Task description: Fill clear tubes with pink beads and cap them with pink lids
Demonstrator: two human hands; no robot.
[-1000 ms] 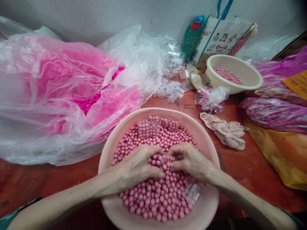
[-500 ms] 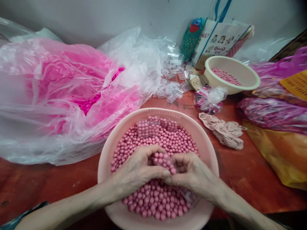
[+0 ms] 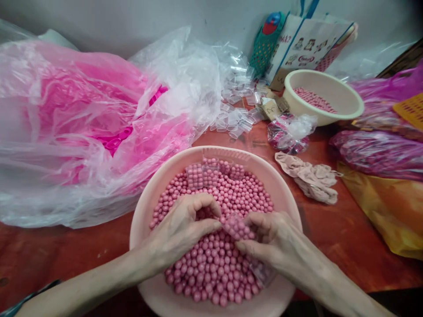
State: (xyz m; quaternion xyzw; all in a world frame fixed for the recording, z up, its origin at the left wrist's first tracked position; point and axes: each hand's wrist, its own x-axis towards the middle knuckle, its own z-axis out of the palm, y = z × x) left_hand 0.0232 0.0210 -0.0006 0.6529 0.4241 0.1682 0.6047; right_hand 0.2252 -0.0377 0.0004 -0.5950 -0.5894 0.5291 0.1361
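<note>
A clear plastic packet of pink beads (image 3: 238, 227) is in my right hand (image 3: 274, 240), pinched between thumb and fingers at its right end. My left hand (image 3: 190, 226) is just left of the packet, thumb and forefinger curved with a small gap between their tips. Whether those tips touch the packet's corner I cannot tell. Both hands are over a pale pink basin (image 3: 145, 229) holding loose pink beads (image 3: 201, 273). Several filled clear packets (image 3: 195, 176) lie on the beads at the far side. Another clear packet (image 3: 262, 270) is partly hidden under my right hand.
Left of the basin lies a big clear bag (image 3: 99, 110) with bright pink contents. Clear plastic pieces (image 3: 234, 121) are scattered behind. A cream bowl (image 3: 343, 99) holds more beads. Beige cloth (image 3: 310, 178), purple bags (image 3: 380, 152) and a yellow bag (image 3: 390, 215) lie right on the red table (image 3: 333, 237).
My hands have moved apart. The packet has shifted slightly right with my right hand, and my left thumb and forefinger have come off its near side.
</note>
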